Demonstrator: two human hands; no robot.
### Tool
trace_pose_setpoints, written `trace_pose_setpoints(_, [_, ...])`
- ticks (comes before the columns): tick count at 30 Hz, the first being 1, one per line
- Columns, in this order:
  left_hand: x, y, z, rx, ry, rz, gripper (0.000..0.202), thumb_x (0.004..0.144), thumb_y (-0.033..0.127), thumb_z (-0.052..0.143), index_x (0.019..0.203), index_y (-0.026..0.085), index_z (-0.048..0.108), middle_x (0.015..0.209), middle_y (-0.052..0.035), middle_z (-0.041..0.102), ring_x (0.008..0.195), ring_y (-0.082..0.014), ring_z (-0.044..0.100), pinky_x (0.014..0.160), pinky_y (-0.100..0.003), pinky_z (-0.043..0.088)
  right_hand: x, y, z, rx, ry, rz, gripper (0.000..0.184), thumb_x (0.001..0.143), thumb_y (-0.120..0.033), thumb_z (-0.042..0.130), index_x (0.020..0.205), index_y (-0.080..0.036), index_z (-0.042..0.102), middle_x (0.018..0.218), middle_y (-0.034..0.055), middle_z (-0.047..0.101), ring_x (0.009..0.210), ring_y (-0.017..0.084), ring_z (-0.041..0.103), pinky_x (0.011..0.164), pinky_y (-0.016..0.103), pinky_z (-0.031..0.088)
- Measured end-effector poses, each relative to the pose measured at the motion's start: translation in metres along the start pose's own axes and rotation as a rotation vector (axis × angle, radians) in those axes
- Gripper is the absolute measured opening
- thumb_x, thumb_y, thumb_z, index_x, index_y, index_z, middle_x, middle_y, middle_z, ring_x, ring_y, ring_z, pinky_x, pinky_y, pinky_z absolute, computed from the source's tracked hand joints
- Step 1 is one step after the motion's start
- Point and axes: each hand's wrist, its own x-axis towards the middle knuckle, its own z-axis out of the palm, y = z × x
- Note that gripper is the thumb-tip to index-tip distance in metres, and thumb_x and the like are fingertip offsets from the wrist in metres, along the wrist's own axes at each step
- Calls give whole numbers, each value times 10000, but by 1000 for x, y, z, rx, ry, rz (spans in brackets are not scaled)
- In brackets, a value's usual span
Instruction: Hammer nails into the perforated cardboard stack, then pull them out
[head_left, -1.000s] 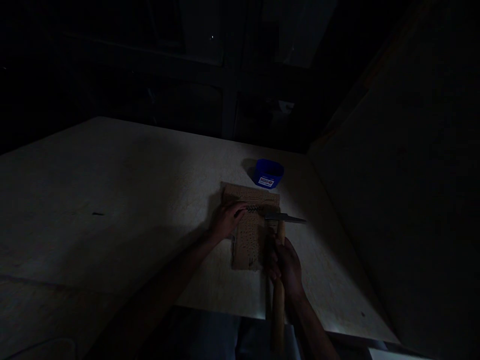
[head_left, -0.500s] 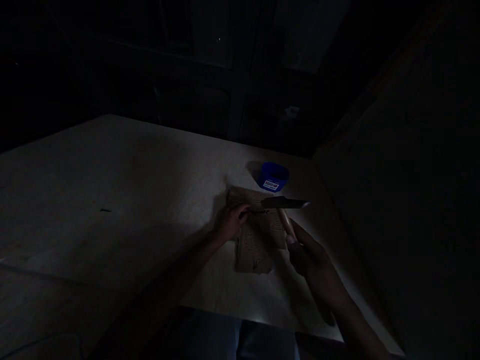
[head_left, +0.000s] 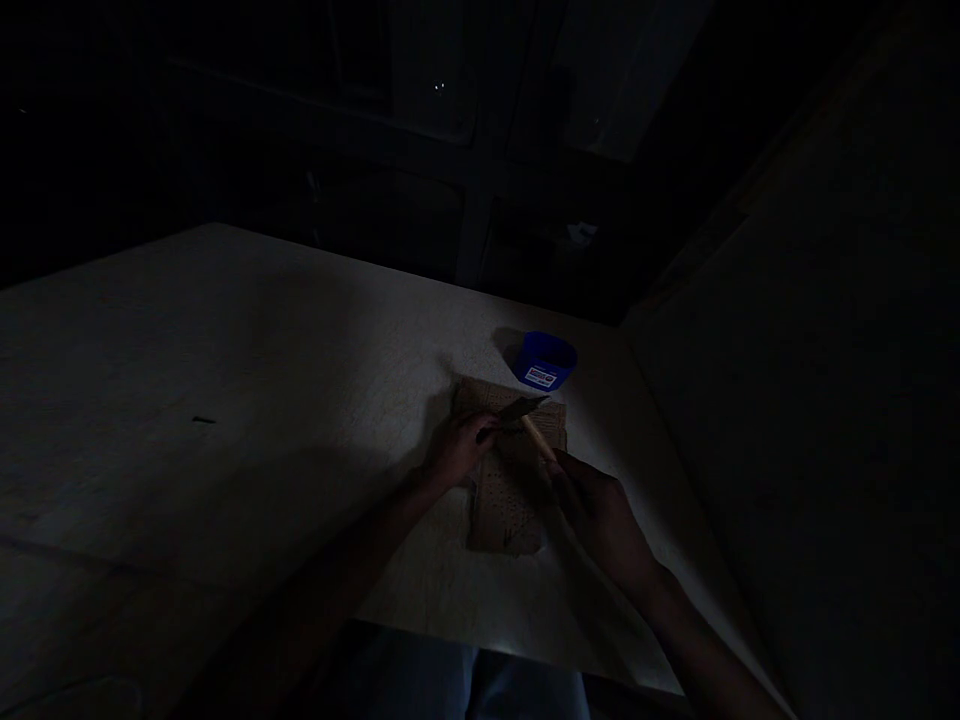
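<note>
My right hand point(head_left: 600, 510) grips a hammer by its pale wooden handle point(head_left: 538, 439). The hammer's dark metal head point(head_left: 523, 407) hangs over the cardboard, close by the fingers of my left hand. That left hand point(head_left: 459, 447) is closed, low over the left side of the cardboard, with a dark slim thing point(head_left: 486, 434) at its fingertips. Its kind cannot be made out in the dim light, and the hammer head partly covers it. Beneath both hands lies brown cardboard point(head_left: 504, 515) in layered pieces, marked with rows of small dots or holes.
Behind the cardboard stands a blue plastic tub point(head_left: 534, 377) with a white label. A small dark sliver point(head_left: 204, 420) lies on the pale tabletop point(head_left: 315, 350) at left. A dark wall point(head_left: 757, 400) rises along the right side. The room is very dark.
The hammer has swung down and to the left, its head now nearer my left fingers. My right hand moved left with it; my left hand stays nearly in place.
</note>
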Motion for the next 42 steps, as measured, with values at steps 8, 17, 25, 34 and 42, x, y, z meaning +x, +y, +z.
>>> trace_pose_setpoints(8, [1,1,3,-77,-25,-68,205,840,97,687,1005,217,677,961,-4,762,914,-158,727,818,-261,561,5,14,9,-19,-8,70,490,1031,-473,397,1141,-115,713,916,94,759,827,238,691,658,255,487])
trace_pose_setpoints(17, [1,2,2,-132,-33,-104,241,819,69,695,1000,217,638,984,-16,770,939,-164,740,852,-287,574,1,8,7,-21,43,35,483,1032,-469,395,1146,-119,708,980,115,752,815,227,686,694,264,490])
trace_pose_setpoints(25, [2,-4,4,-119,-48,-155,283,830,115,697,1076,224,608,975,-23,774,941,-177,746,832,-295,577,10,10,16,-42,-35,87,457,1004,-462,426,1053,-121,725,908,112,756,752,223,668,620,248,467])
trace_pose_setpoints(34, [3,1,2,-196,-50,-188,290,826,62,689,1062,206,601,966,-20,779,930,-171,751,847,-297,583,7,13,19,-50,35,89,491,1030,-479,374,1109,-128,708,831,90,724,688,224,646,644,281,493])
trace_pose_setpoints(42, [3,0,2,-127,-66,-186,255,821,64,689,1021,206,618,1005,-31,782,944,-175,751,824,-280,583,2,11,20,-77,70,18,414,1013,-380,402,1205,-140,678,1039,150,750,884,252,705,741,298,520])
